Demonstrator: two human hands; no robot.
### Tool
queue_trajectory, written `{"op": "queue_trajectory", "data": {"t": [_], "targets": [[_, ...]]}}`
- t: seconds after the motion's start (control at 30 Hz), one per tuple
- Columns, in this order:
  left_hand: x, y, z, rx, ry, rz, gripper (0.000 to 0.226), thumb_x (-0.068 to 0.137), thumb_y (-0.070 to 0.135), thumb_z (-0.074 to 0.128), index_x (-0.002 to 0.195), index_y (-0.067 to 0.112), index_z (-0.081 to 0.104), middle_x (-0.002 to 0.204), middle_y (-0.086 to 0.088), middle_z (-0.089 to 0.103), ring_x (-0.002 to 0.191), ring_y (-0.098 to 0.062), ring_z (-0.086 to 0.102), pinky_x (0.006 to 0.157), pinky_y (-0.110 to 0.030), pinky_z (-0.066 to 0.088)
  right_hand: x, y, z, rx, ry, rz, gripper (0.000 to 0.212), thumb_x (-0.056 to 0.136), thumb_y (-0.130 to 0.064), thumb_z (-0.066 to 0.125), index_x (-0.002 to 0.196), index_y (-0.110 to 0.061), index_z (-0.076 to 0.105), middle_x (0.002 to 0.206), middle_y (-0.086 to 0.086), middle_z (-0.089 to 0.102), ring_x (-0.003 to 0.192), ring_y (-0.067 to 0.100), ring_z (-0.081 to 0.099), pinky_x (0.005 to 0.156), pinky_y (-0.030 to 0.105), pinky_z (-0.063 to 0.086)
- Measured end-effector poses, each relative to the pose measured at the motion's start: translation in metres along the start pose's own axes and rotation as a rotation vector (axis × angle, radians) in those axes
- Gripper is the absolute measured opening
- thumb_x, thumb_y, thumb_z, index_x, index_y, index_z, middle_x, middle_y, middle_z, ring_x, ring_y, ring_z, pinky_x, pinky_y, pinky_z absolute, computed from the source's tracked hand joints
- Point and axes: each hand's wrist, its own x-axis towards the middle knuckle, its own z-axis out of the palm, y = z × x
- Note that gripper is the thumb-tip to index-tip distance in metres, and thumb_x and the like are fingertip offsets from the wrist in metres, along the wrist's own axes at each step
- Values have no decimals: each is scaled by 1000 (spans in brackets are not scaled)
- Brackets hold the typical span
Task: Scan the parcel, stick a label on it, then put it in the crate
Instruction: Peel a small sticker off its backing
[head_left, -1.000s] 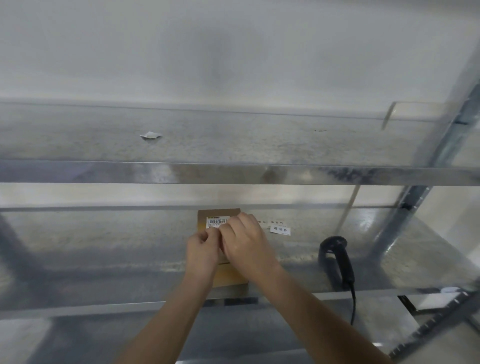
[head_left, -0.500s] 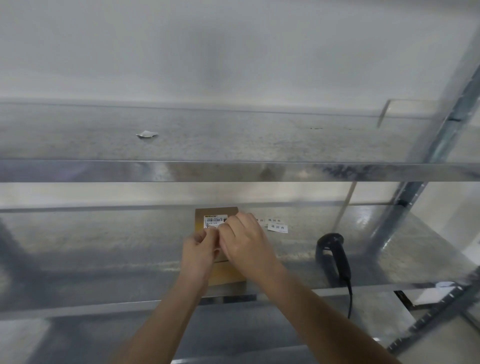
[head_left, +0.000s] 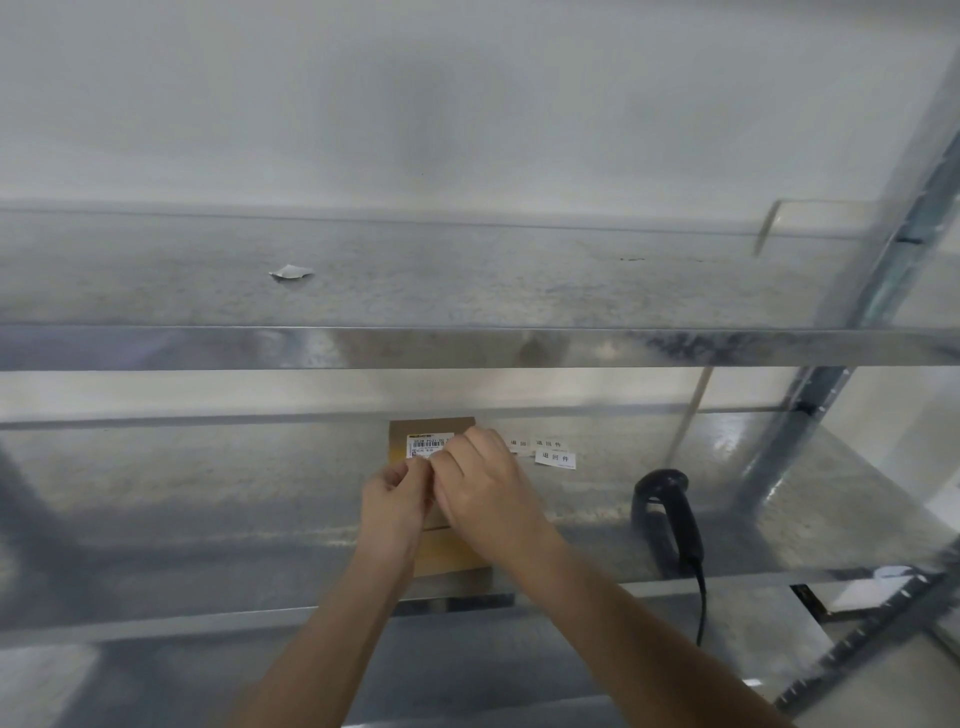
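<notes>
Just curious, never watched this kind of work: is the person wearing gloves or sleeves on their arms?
No. The left hand and right hand are bare, without gloves. Both forearms are uncovered as far as the view shows; no sleeve, watch or wristband is visible.

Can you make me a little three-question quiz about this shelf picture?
1. True or false: the black scanner is in a hand.
2. Which hand covers more of the brown parcel: A) left hand B) right hand?
3. What white things lie on the shelf just right of the parcel?

Key:
1. False; it lies on the shelf, right of both hands.
2. B.
3. Small printed labels.
</notes>
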Motion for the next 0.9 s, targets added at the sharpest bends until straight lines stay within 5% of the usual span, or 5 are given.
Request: {"op": "queue_trajectory", "data": {"t": [0.3, 0.53, 0.7, 0.9], "targets": [[-5, 5, 2, -9, 50, 94, 26, 88, 5, 45, 62, 8, 46, 56, -5, 39, 54, -12, 36, 51, -27, 31, 6, -8, -6, 159, 55, 197, 17, 82, -5, 53, 68, -6, 63, 66, 7, 59, 64, 26, 54, 63, 36, 49], [-13, 8, -1, -15, 56, 252, 28, 93, 8, 44, 66, 10, 51, 58, 1, 50, 53, -5, 46, 58, -27, 41, 10, -12, -17, 289, 45, 356, 17, 85, -13, 54, 73, -9, 67, 70, 3, 62, 69, 22, 55, 68, 31, 45], [-22, 9, -9, -110, 55, 284, 12, 90, 9, 55, 84, 7, 66, 79, -3, 68, 80, -18, 63, 81, -35, 51, 9, -11, -25, 347, 26, 437, 15, 83, -17, 56, 76, -11, 68, 73, 0, 64, 72, 17, 54, 69, 25, 42], [-22, 12, -17, -41, 67, 215, 10, 85, 19, 62, 94, 20, 67, 82, 10, 71, 77, 1, 64, 73, -18, 52, 6, -6, -40, 583, -64, 642, 31, 83, -36, 46, 82, -15, 68, 81, -4, 65, 79, 9, 55, 69, 16, 43]]}}
